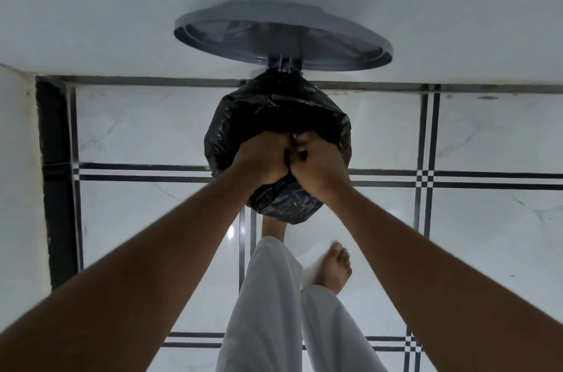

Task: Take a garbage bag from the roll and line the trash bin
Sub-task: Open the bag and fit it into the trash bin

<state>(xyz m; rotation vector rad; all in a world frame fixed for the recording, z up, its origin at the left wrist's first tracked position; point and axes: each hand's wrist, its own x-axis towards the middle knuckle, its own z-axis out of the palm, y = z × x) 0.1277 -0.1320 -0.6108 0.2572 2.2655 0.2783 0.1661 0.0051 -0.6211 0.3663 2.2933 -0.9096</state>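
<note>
A black garbage bag (274,109) billows over the top of the trash bin and hides the bin's body. The bin's round grey lid (283,36) stands raised against the white wall behind it. My left hand (262,158) and my right hand (320,160) meet knuckle to knuckle over the middle of the bag, each with fingers curled into the black plastic. No roll of bags is in view.
The bin stands on a white tiled floor with black stripes (487,140), close to the white wall (122,6). A dark vertical strip (56,173) runs down the left. My white trouser leg (268,295) and bare right foot (333,268) are just below the bin.
</note>
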